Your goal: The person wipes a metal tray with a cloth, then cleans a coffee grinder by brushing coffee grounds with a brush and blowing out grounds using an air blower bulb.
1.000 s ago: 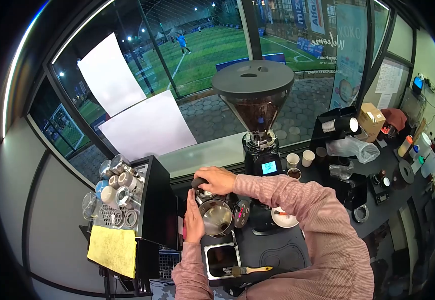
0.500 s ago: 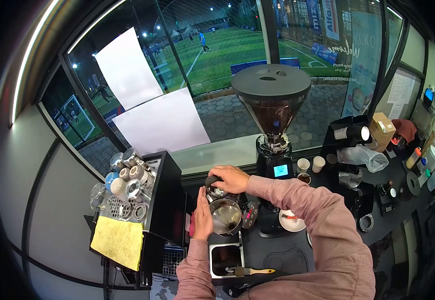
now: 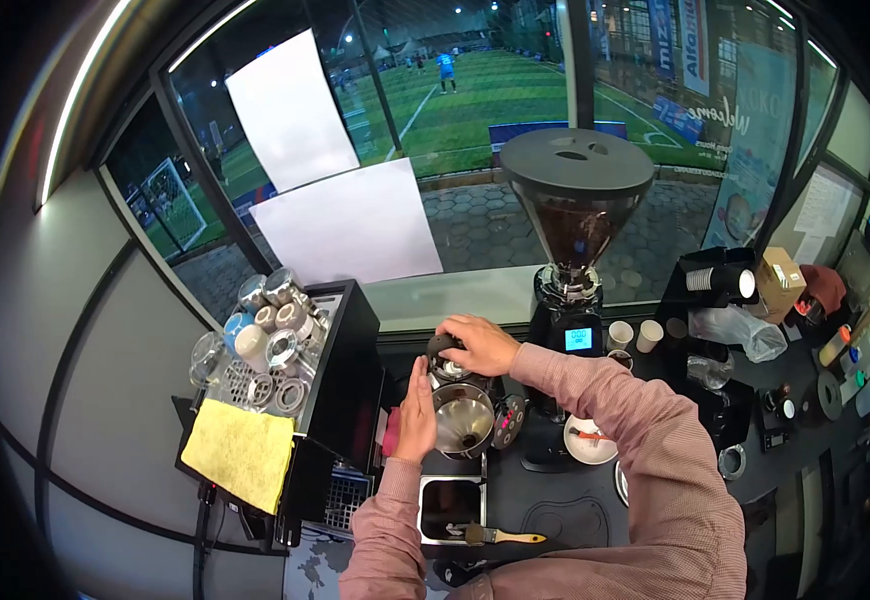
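While the right hand [image 3: 477, 345] is curling its fingers around a dark knob [image 3: 441, 350], the left hand [image 3: 417, 415] is standing on edge beside a metal bowl [image 3: 463, 420], its fingers straight and together, gripping nothing that shows. Whether its palm is touching the bowl's rim, I cannot tell. The knob is sitting just beyond the bowl's far edge. A round button panel [image 3: 510, 421] is crowding the bowl's right side. On the near side, a metal tray [image 3: 453, 541] is lying close by, and a brush [image 3: 505, 536] is resting across its near edge, handle pointing right. From there a stretch of black counter [image 3: 555, 490] is running toward the right sleeve [image 3: 670, 455]. A grinder [image 3: 577, 200] is standing beyond the panel, and a white plate [image 3: 590, 449] is lying near that forearm. A tall black cabinet [image 3: 340, 370] is bounding the left side, leaving the left hand a narrow gap.
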`<state>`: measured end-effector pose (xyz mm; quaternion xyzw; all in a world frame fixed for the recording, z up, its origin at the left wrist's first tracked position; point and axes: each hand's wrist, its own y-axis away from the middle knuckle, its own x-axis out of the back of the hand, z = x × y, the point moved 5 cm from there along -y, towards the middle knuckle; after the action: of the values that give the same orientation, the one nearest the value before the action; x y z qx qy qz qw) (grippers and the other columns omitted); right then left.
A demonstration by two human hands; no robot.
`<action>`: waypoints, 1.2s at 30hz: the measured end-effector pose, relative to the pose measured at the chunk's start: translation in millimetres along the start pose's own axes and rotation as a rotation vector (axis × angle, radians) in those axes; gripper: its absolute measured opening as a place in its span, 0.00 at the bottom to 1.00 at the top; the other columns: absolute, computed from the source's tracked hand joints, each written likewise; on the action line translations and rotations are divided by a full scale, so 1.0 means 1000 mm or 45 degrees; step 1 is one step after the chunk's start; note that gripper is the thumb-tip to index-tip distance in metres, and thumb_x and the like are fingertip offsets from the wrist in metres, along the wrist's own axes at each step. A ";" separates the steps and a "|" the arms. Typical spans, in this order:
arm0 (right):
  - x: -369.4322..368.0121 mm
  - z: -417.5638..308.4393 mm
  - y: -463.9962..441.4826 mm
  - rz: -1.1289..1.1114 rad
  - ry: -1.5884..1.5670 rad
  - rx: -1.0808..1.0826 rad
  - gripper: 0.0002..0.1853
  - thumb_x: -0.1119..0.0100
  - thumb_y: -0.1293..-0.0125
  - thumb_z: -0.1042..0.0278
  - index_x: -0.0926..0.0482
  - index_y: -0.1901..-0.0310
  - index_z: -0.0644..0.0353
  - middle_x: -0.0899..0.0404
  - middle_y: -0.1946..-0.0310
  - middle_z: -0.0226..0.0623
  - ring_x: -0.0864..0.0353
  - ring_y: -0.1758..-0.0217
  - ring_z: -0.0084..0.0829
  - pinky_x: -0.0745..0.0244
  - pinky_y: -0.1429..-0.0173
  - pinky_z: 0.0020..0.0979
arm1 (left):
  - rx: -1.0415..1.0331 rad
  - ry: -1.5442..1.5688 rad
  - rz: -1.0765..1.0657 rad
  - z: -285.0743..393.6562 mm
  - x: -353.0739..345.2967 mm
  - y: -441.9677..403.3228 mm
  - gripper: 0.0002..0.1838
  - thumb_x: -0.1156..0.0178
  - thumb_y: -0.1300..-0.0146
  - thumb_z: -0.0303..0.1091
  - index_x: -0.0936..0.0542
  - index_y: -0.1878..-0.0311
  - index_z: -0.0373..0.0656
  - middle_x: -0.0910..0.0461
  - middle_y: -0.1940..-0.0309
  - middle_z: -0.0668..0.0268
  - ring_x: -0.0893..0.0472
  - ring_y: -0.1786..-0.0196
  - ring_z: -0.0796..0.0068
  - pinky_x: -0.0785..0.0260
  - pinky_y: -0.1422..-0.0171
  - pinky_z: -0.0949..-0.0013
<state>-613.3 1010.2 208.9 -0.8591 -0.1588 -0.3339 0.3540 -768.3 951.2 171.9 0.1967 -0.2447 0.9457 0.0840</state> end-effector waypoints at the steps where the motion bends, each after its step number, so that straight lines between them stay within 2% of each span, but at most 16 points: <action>1: -0.001 0.001 -0.001 -0.060 -0.040 -0.040 0.15 0.34 0.35 0.64 0.22 0.50 0.60 0.18 0.54 0.46 0.19 0.46 0.54 0.24 0.41 0.49 | 0.016 0.003 0.014 -0.002 0.002 0.001 0.35 0.71 0.13 0.52 0.45 0.17 0.31 0.37 0.20 0.46 0.39 0.16 0.56 0.50 0.14 0.63; 4: -0.002 0.004 0.000 -0.069 -0.017 0.012 0.14 0.34 0.35 0.64 0.21 0.51 0.60 0.18 0.55 0.49 0.19 0.48 0.55 0.24 0.43 0.49 | 0.115 0.015 0.044 -0.007 0.001 0.002 0.35 0.71 0.13 0.51 0.45 0.17 0.31 0.37 0.20 0.46 0.39 0.16 0.56 0.50 0.14 0.63; 6: -0.006 0.009 -0.001 0.063 -0.083 0.079 0.14 0.34 0.35 0.64 0.21 0.51 0.60 0.19 0.56 0.50 0.18 0.49 0.55 0.23 0.44 0.49 | 0.232 0.022 0.065 -0.016 0.003 0.026 0.35 0.71 0.13 0.51 0.45 0.18 0.31 0.37 0.20 0.46 0.39 0.16 0.56 0.50 0.14 0.63; 8: 0.000 0.008 -0.002 0.056 -0.008 0.024 0.16 0.31 0.35 0.67 0.20 0.48 0.61 0.18 0.58 0.47 0.16 0.55 0.48 0.22 0.52 0.43 | 0.242 0.070 0.106 -0.020 0.002 0.026 0.34 0.66 0.13 0.51 0.43 0.18 0.33 0.36 0.21 0.45 0.37 0.17 0.50 0.45 0.15 0.60; 11: 0.003 0.014 -0.001 0.034 -0.136 -0.135 0.17 0.31 0.33 0.67 0.20 0.46 0.62 0.20 0.61 0.41 0.20 0.66 0.35 0.24 0.59 0.35 | 0.273 0.048 0.115 -0.011 0.003 0.026 0.35 0.66 0.13 0.53 0.43 0.18 0.33 0.36 0.21 0.45 0.37 0.18 0.49 0.44 0.16 0.60; 15: 0.007 0.008 0.001 0.124 -0.081 -0.083 0.15 0.31 0.33 0.67 0.20 0.49 0.63 0.21 0.64 0.37 0.24 0.68 0.30 0.26 0.61 0.34 | 0.275 0.041 0.106 -0.015 0.003 0.026 0.37 0.68 0.14 0.55 0.44 0.18 0.33 0.36 0.21 0.46 0.36 0.18 0.50 0.44 0.16 0.59; 18: 0.003 0.010 0.003 0.048 -0.100 -0.139 0.16 0.30 0.33 0.67 0.20 0.48 0.63 0.21 0.63 0.37 0.24 0.68 0.29 0.27 0.61 0.33 | 0.297 0.043 0.080 -0.012 0.002 0.026 0.38 0.69 0.14 0.57 0.45 0.17 0.34 0.36 0.20 0.46 0.37 0.18 0.50 0.45 0.16 0.60; 21: -0.003 0.012 0.002 0.044 -0.188 -0.204 0.16 0.30 0.34 0.66 0.19 0.49 0.63 0.21 0.64 0.37 0.24 0.68 0.29 0.27 0.62 0.33 | 0.322 0.039 0.075 -0.011 0.001 0.026 0.35 0.70 0.13 0.52 0.44 0.17 0.34 0.37 0.19 0.50 0.38 0.16 0.57 0.49 0.14 0.62; 22: -0.003 0.011 0.001 0.048 -0.191 -0.206 0.16 0.30 0.34 0.66 0.19 0.49 0.63 0.21 0.64 0.37 0.24 0.68 0.29 0.27 0.62 0.33 | 0.311 0.038 0.081 -0.013 0.001 0.025 0.35 0.70 0.13 0.53 0.44 0.17 0.34 0.37 0.19 0.49 0.38 0.16 0.57 0.49 0.14 0.62; 24: -0.005 0.008 0.001 0.033 -0.188 -0.220 0.17 0.30 0.35 0.63 0.19 0.49 0.62 0.18 0.60 0.46 0.17 0.60 0.45 0.23 0.54 0.41 | 0.308 0.037 0.086 -0.015 0.002 0.026 0.35 0.70 0.13 0.53 0.44 0.17 0.34 0.37 0.19 0.49 0.38 0.16 0.57 0.49 0.14 0.62; 27: -0.004 0.010 0.001 0.023 -0.177 -0.180 0.18 0.30 0.35 0.62 0.20 0.48 0.62 0.17 0.60 0.45 0.19 0.64 0.44 0.24 0.56 0.41 | 0.302 0.045 0.079 -0.015 0.001 0.026 0.36 0.70 0.13 0.54 0.44 0.17 0.33 0.37 0.20 0.48 0.39 0.16 0.56 0.49 0.14 0.62; 28: -0.005 0.014 0.001 -0.007 -0.180 -0.269 0.18 0.31 0.35 0.63 0.20 0.48 0.62 0.17 0.58 0.45 0.18 0.64 0.45 0.23 0.57 0.40 | 0.291 0.039 0.098 -0.013 0.002 0.026 0.37 0.69 0.13 0.55 0.43 0.18 0.32 0.35 0.21 0.46 0.37 0.17 0.53 0.47 0.15 0.61; 30: -0.001 0.014 0.000 0.095 -0.140 -0.210 0.17 0.30 0.34 0.64 0.19 0.46 0.62 0.18 0.61 0.39 0.19 0.67 0.34 0.25 0.60 0.36 | 0.287 0.041 0.119 -0.012 0.002 0.026 0.38 0.68 0.14 0.56 0.43 0.18 0.32 0.34 0.22 0.44 0.36 0.18 0.49 0.45 0.16 0.59; 31: -0.001 0.019 0.000 0.087 -0.140 -0.216 0.17 0.30 0.34 0.64 0.19 0.46 0.62 0.18 0.61 0.39 0.19 0.67 0.34 0.25 0.60 0.36 | 0.279 0.050 0.123 -0.012 0.003 0.026 0.38 0.68 0.14 0.56 0.43 0.18 0.32 0.34 0.22 0.44 0.36 0.18 0.49 0.45 0.16 0.59; 33: 0.007 0.010 0.003 0.213 0.293 0.145 0.16 0.32 0.33 0.63 0.19 0.47 0.61 0.16 0.58 0.41 0.16 0.61 0.44 0.23 0.52 0.41 | 0.268 0.064 0.132 -0.013 0.003 0.025 0.38 0.68 0.14 0.57 0.42 0.18 0.32 0.34 0.22 0.45 0.35 0.19 0.49 0.44 0.16 0.59; 36: 0.009 0.021 0.007 0.008 0.207 -0.037 0.16 0.34 0.33 0.63 0.19 0.48 0.61 0.16 0.55 0.43 0.16 0.54 0.51 0.23 0.47 0.44 | 0.295 0.033 0.119 -0.014 0.003 0.026 0.38 0.68 0.14 0.57 0.43 0.18 0.34 0.34 0.22 0.45 0.35 0.19 0.48 0.44 0.16 0.59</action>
<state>-593.7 1020.1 200.6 -0.8346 -0.1219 -0.4039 0.3541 -782.0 935.6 150.9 0.1811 -0.1415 0.9730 0.0196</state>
